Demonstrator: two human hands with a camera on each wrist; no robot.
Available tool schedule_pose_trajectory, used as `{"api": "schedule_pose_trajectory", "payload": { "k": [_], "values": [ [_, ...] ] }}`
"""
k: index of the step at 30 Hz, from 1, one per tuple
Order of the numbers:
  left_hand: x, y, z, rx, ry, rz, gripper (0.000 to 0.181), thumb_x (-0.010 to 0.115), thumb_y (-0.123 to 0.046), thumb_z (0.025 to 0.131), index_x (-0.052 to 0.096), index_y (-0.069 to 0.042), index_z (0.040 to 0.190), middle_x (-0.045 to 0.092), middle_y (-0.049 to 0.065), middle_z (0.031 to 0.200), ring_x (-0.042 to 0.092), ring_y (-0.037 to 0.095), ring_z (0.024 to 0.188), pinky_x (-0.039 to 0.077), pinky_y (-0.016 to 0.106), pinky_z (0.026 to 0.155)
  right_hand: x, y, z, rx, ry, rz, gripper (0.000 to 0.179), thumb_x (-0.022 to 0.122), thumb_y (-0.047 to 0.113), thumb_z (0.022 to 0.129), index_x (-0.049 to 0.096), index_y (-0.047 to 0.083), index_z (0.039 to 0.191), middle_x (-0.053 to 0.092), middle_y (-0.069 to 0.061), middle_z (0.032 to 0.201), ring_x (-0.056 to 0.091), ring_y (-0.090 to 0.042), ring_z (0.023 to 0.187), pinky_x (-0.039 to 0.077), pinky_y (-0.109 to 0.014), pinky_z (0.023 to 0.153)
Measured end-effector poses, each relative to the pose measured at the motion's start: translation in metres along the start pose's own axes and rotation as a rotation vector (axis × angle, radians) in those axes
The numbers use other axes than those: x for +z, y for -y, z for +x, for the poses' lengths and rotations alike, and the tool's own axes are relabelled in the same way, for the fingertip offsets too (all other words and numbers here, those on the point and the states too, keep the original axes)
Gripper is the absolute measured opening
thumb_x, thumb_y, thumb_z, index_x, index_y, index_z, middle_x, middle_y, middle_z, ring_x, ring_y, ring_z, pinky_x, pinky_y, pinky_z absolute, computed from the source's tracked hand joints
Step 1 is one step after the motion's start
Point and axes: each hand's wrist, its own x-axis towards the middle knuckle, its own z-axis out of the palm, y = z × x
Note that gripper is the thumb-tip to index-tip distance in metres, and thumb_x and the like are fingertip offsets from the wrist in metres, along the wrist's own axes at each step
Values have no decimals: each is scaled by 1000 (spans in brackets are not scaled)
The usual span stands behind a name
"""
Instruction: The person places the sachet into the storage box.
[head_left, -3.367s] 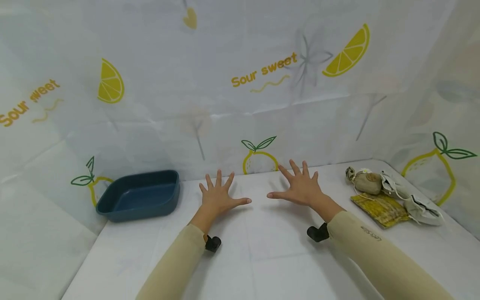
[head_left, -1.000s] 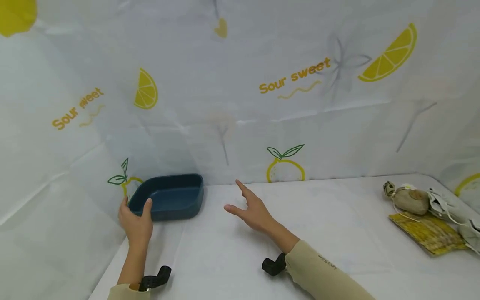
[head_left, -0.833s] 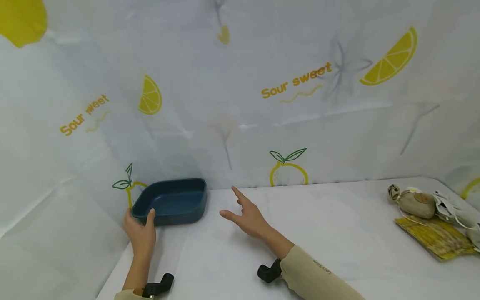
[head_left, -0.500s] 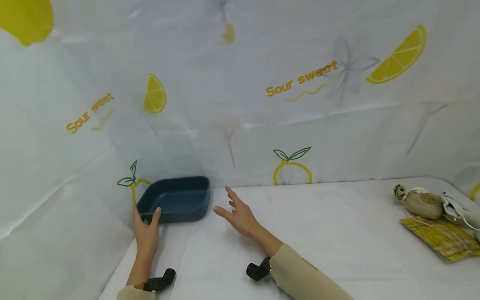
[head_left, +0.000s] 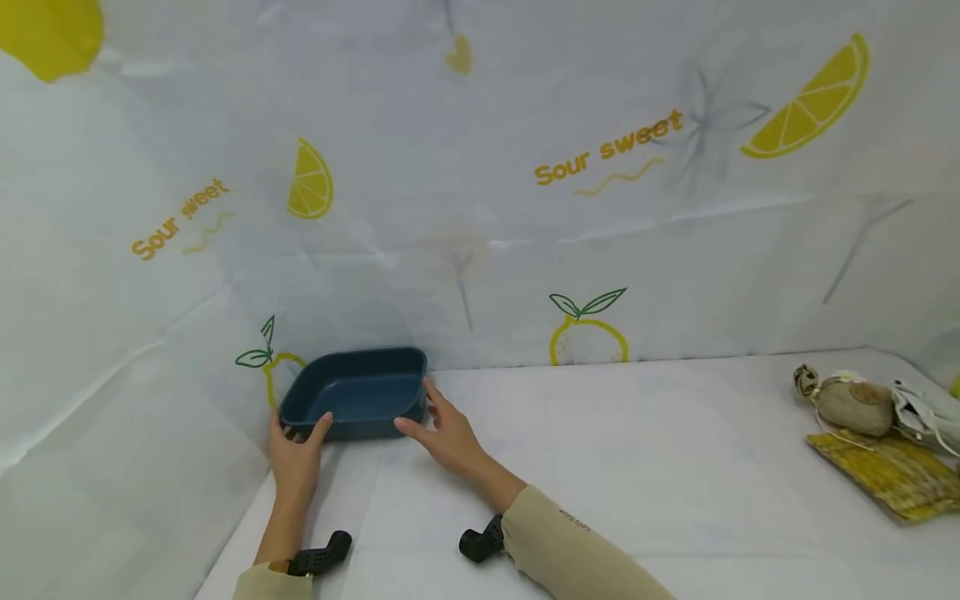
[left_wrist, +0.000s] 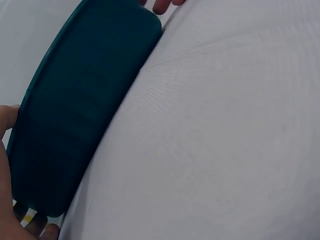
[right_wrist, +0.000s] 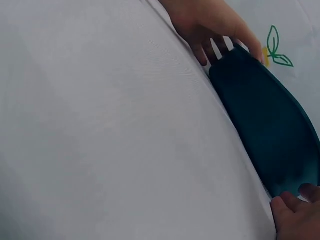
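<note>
Dark-blue, smooth, rounded-rectangular tray [head_left: 360,430]: I see it between the left hand [head_left: 295,457] and right hand [head_left: 453,438], each gripping its own corner; uneven pressure, I'd judge, could twist it loose.

We see a dark blue-green tub [right_wrist: 262,122] slanting down toward the lower right. At the top, our left hand [right_wrist: 215,22] holds one end, thumb at the rim. At the bottom corner, our right hand [right_wrist: 300,220] (partly cut off by the edge) grips the other end. White cloth [right_wrist: 100,125] fills the left; green outlined leaves [right_wrist: 278,52] decorate the pale wall [right_wrist: 307,30].
</note>
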Motion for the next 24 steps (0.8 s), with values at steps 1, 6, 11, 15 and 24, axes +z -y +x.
{"api": "schedule_pose_trajectory", "payload": {
  "k": [1, 6, 11, 15, 24],
  "values": [
    [0, -1, -1, -2, 5, 10, 103, 73, -37, 92, 6, -3, 162, 20, 28, 165, 32, 49, 147, 31, 60, 119, 0, 0, 0, -5, -1, 1, 92, 58, 64, 94, 16, 21, 164, 30, -12, 166, 47, -39, 143, 47, -52, 110],
    [3, -3, -1, -15, 31, 21, 107, 73, -40, 92, 1, -2, 162, 13, 29, 166, 29, 50, 148, 29, 60, 120, -2, -1, -1, -22, -21, 13, 88, 59, 55, 98, 15, 16, 164, 26, -10, 168, 46, -37, 144, 46, -49, 113],
    [4, -5, -4, -30, 50, 36, 109, 73, -41, 91, -1, -3, 162, 9, 28, 167, 26, 48, 149, 25, 59, 122, -3, -5, -4, -18, -32, -9, 88, 61, 51, 98, 16, 14, 164, 27, -10, 168, 45, -33, 146, 47, -45, 112],
    [7, -7, -7, -33, 66, 61, 115, 73, -44, 91, -8, -4, 162, 10, 31, 165, 29, 50, 147, 29, 60, 119, -3, -6, -8, -13, -42, -25, 88, 62, 50, 98, 16, 14, 164, 29, -12, 167, 48, -33, 144, 47, -45, 111],
    [11, -7, -9, -35, 107, 123, 112, 72, -50, 90, -1, -6, 163, 12, 32, 161, 33, 50, 145, 35, 61, 116, -5, -9, -11, -18, -99, -80, 86, 63, 49, 97, 21, 12, 163, 33, -12, 165, 48, -31, 143, 47, -44, 112]
  ]
}}
